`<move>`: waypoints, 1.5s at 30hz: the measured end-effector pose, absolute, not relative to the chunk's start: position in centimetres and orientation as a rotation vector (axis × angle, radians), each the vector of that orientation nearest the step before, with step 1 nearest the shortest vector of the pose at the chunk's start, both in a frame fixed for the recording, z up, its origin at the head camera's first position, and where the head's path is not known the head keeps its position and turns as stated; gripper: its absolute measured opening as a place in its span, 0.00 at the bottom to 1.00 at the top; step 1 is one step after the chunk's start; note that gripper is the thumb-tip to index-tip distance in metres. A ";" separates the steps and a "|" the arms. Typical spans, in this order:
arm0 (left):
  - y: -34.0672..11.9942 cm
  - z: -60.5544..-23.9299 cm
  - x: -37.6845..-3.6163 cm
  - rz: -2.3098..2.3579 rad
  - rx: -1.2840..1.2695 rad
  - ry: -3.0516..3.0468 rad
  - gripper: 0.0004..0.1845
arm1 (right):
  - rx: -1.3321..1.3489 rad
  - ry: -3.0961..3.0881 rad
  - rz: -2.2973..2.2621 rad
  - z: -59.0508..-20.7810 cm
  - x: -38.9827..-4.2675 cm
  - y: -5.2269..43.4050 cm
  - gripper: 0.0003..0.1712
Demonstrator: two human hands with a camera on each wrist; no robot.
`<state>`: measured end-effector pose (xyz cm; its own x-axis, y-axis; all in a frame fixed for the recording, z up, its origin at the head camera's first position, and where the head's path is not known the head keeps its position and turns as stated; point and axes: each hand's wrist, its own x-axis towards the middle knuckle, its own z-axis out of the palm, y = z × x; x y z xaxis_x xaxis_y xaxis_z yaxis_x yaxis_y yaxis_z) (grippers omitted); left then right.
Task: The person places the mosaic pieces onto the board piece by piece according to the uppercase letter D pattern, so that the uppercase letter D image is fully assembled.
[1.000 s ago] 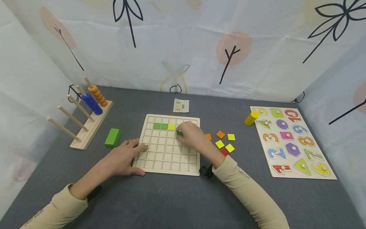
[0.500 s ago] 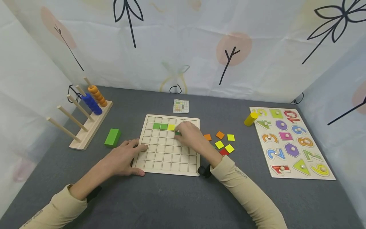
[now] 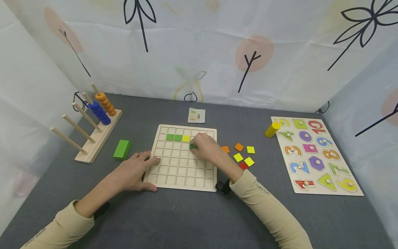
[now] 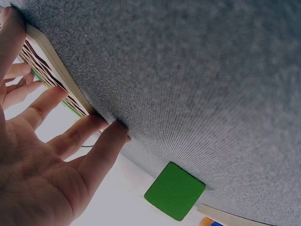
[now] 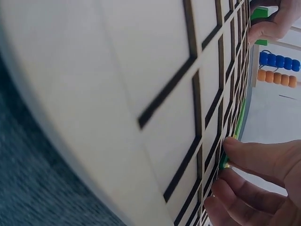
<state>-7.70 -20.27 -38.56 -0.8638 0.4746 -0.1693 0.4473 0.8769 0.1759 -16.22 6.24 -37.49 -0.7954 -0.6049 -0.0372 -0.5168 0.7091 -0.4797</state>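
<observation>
**Two hands at a wooden grid board on a grey table**

From the head view I see the right hand (image 3: 206,147) curled over the grid board (image 3: 181,173), its fingertips pinching a dark green tile (image 3: 193,146) in the second row, just below and to the right of the yellow tile (image 3: 186,138). The right wrist view shows the same fingertips (image 5: 244,155) closed on the tile's green edge against the board's surface. Two light green tiles (image 3: 173,137) lie in the top row, left of the yellow one. The left hand (image 3: 133,171) lies flat with fingers straight, resting on the table (image 3: 186,218) and touching the board's left edge; the left wrist view confirms the spread fingers (image 4: 101,155) against the wooden rim. A green block (image 3: 122,149) sits just left of that hand. Loose orange, yellow and red tiles (image 3: 240,154) lie right of the board, with a number puzzle (image 3: 314,155), a yellow cylinder (image 3: 272,129), a pattern card (image 3: 196,115) and a peg rack (image 3: 90,121) around
</observation>
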 end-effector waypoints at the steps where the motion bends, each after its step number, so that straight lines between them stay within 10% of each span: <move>1: -20.3 -38.5 -7.7 0.193 0.708 2.840 0.50 | -0.901 2.721 -0.679 -37.5 -16.2 6.3 0.13; 45: -20.2 -38.4 -7.6 0.191 0.715 2.845 0.49 | -0.652 2.778 -0.565 -35.0 -11.8 17.3 0.18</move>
<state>-7.60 -20.20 -38.43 -0.8625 0.4791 -0.1629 0.4530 0.8745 0.1732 -11.81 17.31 -34.96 -0.8739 -0.4672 -0.1344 -0.3776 0.8264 -0.4177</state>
